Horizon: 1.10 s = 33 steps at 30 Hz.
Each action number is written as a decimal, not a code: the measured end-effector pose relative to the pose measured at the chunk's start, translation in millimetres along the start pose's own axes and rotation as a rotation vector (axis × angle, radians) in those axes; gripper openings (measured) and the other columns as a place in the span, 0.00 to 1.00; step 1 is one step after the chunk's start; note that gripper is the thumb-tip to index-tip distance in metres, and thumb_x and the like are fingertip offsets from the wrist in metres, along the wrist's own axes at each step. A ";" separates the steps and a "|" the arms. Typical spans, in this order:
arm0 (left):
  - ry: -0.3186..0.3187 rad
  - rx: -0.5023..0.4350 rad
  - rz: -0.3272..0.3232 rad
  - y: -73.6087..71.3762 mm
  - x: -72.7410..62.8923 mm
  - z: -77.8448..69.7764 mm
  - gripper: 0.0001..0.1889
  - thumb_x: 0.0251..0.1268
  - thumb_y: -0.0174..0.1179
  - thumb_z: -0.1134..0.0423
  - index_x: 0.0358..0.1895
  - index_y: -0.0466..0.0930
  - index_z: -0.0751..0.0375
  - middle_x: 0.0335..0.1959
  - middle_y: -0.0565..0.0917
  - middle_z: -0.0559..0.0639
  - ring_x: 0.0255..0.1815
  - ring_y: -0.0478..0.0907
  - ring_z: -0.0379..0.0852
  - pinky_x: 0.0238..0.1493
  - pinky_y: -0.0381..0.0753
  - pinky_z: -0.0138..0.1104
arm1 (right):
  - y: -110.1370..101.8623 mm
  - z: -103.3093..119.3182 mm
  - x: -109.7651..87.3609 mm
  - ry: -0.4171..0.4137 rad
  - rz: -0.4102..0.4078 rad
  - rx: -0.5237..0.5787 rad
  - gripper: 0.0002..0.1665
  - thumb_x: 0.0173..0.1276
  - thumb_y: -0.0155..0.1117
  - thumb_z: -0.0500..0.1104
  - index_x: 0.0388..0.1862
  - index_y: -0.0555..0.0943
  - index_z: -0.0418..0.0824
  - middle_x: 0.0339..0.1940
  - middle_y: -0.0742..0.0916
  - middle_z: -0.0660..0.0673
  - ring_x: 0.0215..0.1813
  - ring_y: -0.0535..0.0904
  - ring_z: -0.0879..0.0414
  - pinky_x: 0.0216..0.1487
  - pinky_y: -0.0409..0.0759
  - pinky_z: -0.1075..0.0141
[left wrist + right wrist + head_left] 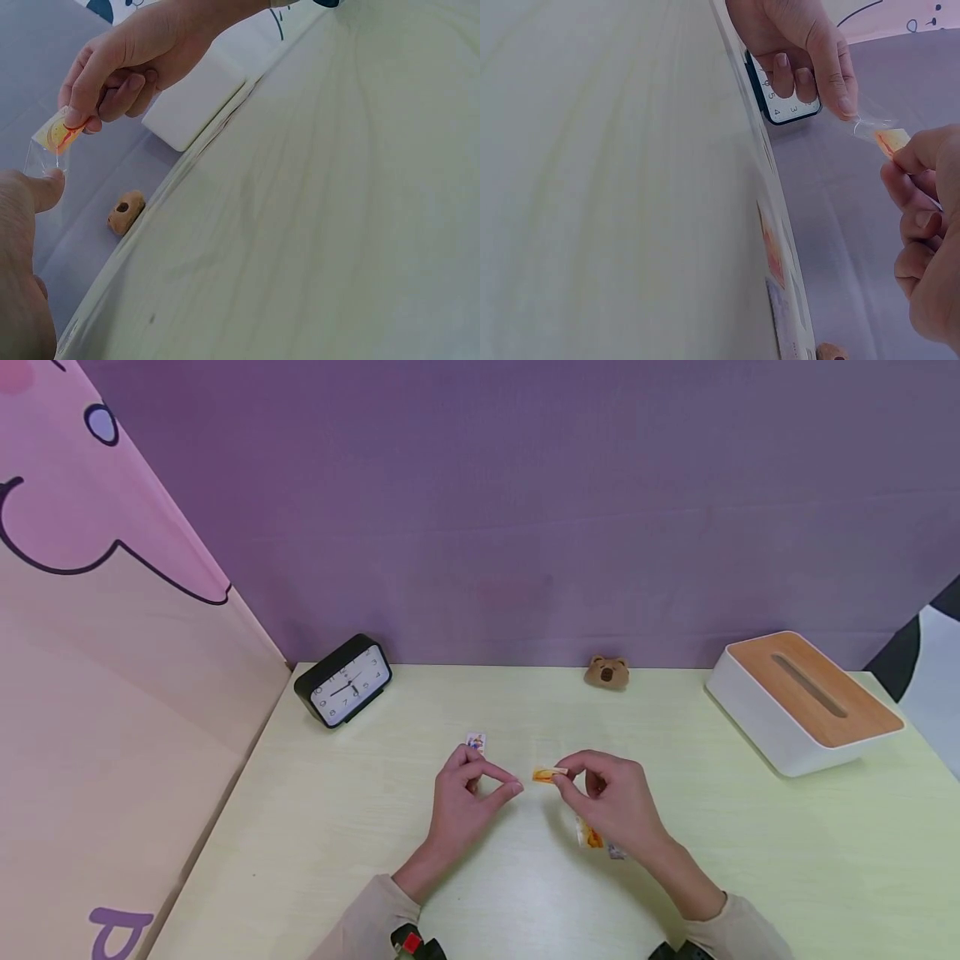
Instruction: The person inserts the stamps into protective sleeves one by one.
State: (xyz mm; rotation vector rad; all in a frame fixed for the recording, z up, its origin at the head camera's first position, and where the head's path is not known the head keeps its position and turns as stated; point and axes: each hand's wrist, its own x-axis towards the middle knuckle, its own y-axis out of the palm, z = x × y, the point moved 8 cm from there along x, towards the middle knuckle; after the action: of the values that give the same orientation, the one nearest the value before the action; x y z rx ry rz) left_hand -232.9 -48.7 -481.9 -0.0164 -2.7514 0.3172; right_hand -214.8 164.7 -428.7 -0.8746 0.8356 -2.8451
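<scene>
My left hand (467,802) pinches one end of a small clear plastic sleeve (866,127) between thumb and forefinger. Facing it, the thumb and forefinger of my right hand (615,802) grip a small yellow-orange card (546,775). The card overlaps the sleeve's other end in both wrist views; I cannot tell how far it sits inside. Both hands are held above the table. Below my right hand lie another orange card (589,835) and a greyish-purple card (617,852), partly covered in the head view. A small colourful picture card (476,742) lies just beyond my left fingers.
On the pale wooden table (300,827), a black alarm clock (348,683) stands at the back left. A brown bear-head figure (607,672) sits at the back edge. A white tissue box (780,743) with a wooden lid is at the right. A purple wall closes the back.
</scene>
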 end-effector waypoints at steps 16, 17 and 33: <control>0.076 -0.020 0.024 3.4 -2.5 -7.4 0.06 0.58 0.85 0.69 0.36 0.96 0.59 0.34 0.73 0.62 0.28 0.64 0.58 0.33 0.58 0.28 | 2.4 3.5 1.2 -0.055 0.035 -0.066 0.09 0.66 0.80 0.31 0.40 0.93 0.44 0.30 0.87 0.59 0.22 0.67 0.69 0.23 0.68 0.70; 0.077 -0.020 0.022 3.5 -2.6 -7.2 0.06 0.59 0.84 0.69 0.36 0.96 0.59 0.34 0.73 0.62 0.28 0.63 0.57 0.33 0.58 0.28 | 2.4 4.0 1.2 -0.063 0.034 -0.071 0.09 0.66 0.80 0.31 0.40 0.93 0.44 0.30 0.87 0.59 0.23 0.67 0.70 0.23 0.68 0.70; 0.095 0.007 0.051 5.7 -2.4 -5.5 0.05 0.60 0.84 0.69 0.36 0.96 0.58 0.35 0.74 0.63 0.29 0.65 0.53 0.35 0.61 0.28 | 3.9 3.3 1.4 -0.006 0.140 -0.096 0.09 0.68 0.78 0.31 0.37 0.91 0.47 0.28 0.83 0.61 0.24 0.68 0.69 0.25 0.68 0.69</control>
State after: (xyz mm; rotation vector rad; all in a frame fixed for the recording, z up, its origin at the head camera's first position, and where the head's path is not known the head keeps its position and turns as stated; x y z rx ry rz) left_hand -228.8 -42.0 -479.0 -0.0977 -2.6587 0.3315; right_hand -214.6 159.5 -427.7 -0.8006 0.9983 -2.7009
